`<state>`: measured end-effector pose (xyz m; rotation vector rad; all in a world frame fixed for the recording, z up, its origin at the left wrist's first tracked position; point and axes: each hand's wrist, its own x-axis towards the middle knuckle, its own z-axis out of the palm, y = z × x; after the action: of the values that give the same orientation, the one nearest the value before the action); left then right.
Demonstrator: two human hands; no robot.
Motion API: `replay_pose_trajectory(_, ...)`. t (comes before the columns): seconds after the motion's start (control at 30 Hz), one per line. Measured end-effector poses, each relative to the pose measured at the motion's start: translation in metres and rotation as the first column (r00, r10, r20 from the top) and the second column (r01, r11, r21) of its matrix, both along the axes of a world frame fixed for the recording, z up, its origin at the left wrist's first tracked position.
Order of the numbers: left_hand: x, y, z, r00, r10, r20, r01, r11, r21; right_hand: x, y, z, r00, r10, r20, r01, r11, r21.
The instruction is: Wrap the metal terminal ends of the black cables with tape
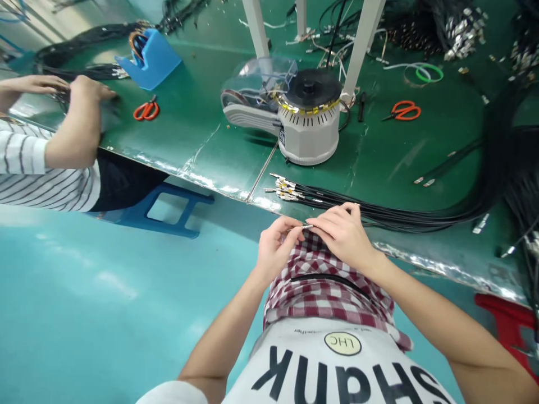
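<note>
While kept just below the bundle (379,205), likely for easy reach, pinching 1 wire tip (307,226) between left hand (275,247) and right hand (343,233).

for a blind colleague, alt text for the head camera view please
A left hand and right hand pinch a wire end at the edge of a green table, beside a bundle of black cables. Behind are a grey machine and orange scissors; another person works at the left.
</note>
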<state>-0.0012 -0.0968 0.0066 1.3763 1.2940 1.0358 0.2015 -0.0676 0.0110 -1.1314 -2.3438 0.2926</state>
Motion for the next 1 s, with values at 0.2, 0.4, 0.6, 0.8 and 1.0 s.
replay_pose_trajectory(0.2, 0.005, -0.012, 0.005, 0.920, 0.089, 0.381, 0.019, 0.962, -0.271, 0.047, -0.018, 0.011, 0.986, -0.096, 0.137, 0.101, 0.994, -0.030)
replay_pose_trajectory(0.4, 0.005, -0.015, 0.016, 0.893, 0.064, 0.446, 0.087, 0.946, -0.311, 0.011, -0.027, 0.029, 1.000, 0.018, -0.004, -0.018, 0.992, -0.123)
replay_pose_trajectory(0.6, -0.002, -0.031, 0.019, 0.942, 0.044, 0.333, 0.027, 0.979, -0.204, -0.017, -0.031, 0.022, 0.971, 0.008, -0.237, -0.068, 0.966, -0.248)
replay_pose_trajectory(0.8, -0.002, -0.036, 0.020, 0.982, 0.034, 0.188, -0.006, 0.989, -0.147, -0.016, -0.035, 0.021, 0.963, 0.013, -0.270, -0.078, 0.969, -0.233)
replay_pose_trajectory(1.0, -0.001, -0.034, 0.023, 0.975, 0.013, 0.223, 0.020, 0.990, -0.141, -0.020, -0.039, 0.017, 0.986, 0.056, -0.159, -0.053, 0.998, 0.025)
